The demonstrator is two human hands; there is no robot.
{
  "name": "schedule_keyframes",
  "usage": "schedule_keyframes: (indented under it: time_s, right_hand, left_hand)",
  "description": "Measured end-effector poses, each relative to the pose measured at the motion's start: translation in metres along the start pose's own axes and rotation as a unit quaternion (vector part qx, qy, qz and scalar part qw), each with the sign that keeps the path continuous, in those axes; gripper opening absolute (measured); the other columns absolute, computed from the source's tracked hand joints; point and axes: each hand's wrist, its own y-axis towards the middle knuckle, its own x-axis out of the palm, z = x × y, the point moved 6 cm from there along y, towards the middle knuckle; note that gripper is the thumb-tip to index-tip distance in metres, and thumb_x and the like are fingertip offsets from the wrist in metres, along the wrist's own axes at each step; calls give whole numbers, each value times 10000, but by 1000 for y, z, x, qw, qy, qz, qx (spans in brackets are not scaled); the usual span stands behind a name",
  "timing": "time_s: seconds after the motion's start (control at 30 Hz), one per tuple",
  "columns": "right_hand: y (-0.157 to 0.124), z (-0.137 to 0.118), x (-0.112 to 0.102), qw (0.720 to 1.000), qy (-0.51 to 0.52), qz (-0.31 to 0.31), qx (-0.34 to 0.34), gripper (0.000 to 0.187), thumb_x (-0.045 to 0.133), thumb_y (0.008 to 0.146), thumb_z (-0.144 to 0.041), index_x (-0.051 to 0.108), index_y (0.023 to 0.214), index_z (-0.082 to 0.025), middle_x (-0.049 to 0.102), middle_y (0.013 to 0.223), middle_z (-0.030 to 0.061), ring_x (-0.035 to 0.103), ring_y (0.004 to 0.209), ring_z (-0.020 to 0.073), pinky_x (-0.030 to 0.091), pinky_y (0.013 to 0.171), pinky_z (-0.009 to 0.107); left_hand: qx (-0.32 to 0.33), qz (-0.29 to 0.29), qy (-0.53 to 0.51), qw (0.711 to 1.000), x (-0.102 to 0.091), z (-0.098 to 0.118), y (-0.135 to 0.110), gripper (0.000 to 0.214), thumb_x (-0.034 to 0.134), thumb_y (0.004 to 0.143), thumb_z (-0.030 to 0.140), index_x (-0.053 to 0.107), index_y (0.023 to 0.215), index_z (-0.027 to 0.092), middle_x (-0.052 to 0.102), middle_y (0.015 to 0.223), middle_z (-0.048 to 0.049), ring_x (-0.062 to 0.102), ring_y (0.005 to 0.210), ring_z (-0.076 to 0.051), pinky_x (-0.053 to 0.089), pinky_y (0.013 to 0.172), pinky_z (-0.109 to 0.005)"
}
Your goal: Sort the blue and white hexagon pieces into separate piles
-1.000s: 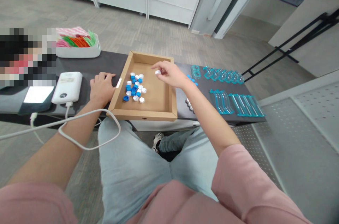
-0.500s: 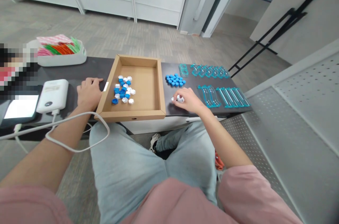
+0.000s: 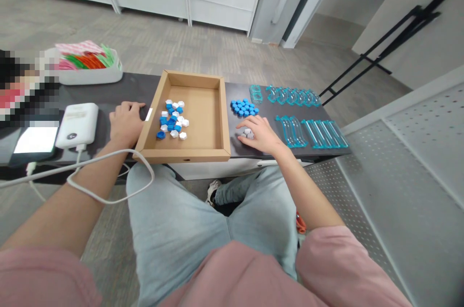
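My right hand (image 3: 261, 134) is over several white hexagonal pieces (image 3: 248, 134) on the dark table, its fingers apart and curved around them; part of the group is hidden under the palm. Just beyond it lies a cluster of blue hexagonal pieces (image 3: 244, 108). My left hand (image 3: 126, 124) rests open on the table, against the left wall of a shallow cardboard box (image 3: 206, 154). Inside that box, toward its left side, mixed blue and white hexagonal pieces (image 3: 174, 121) lie loosely.
Clear teal-edged plastic parts (image 3: 293, 95) sit in rows at the right, with longer curved and straight ones (image 3: 325, 134) nearer. At left are a white power bank (image 3: 78, 125) with a cable, a lit phone (image 3: 36, 145) and a white basket (image 3: 90, 76) of colourful strips.
The fingers of my right hand have spread from a closer grip around the white pieces, which now lie together beneath it. My left hand stays beside the box. The view has shifted slightly.
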Motion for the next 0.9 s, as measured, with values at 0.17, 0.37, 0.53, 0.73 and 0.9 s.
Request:
schedule_keyframes:
  time_s: [0.17,0.37,0.53,0.73,0.9]
  right_hand:
    - [30,-22,-15,996,55,64,-35,196,670,1125,-369,791,1228,-256,812,1243,92,699,1081,297,447,1035,442]
    - [96,-119,25,987,36,-82,-133,170,768,1090,-348,793,1207,-228,845,1237,93,761,1073,284,474,995,398]
    - [128,-163,67,974,-52,-173,-135,154,776,1067,-254,802,1216,-229,852,1357,125,789,1185,328,515,922,391]
    - [131,-139,48,983,54,-105,-138,152,730,1055,-195,777,1198,-214,848,1210,100,766,1055,283,533,893,374]
    - [79,-72,-28,984,138,50,-96,147,783,1051,-342,779,1159,-243,821,1139,70,740,967,246,581,919,386]
  left_hand:
    - [6,7,-14,1000,0,0,-1,833,404,1079,598,586,1707,83,549,1721,-315,494,1552,-500,373,1300,-626]
    - [5,35,-24,999,1,-1,-2,791,403,1088,588,635,1679,116,589,1692,-305,528,1545,-492,388,1293,-613]
    - [3,50,-25,998,2,-2,-2,770,476,1056,603,654,1667,171,627,1665,-288,544,1531,-507,416,1266,-620]
    - [10,34,-11,999,3,-2,-1,857,556,1013,701,620,1698,191,582,1704,-284,529,1542,-529,416,1263,-629]
    - [5,22,-24,999,2,-2,-1,838,448,1069,674,608,1708,156,562,1717,-275,503,1567,-499,377,1303,-620]
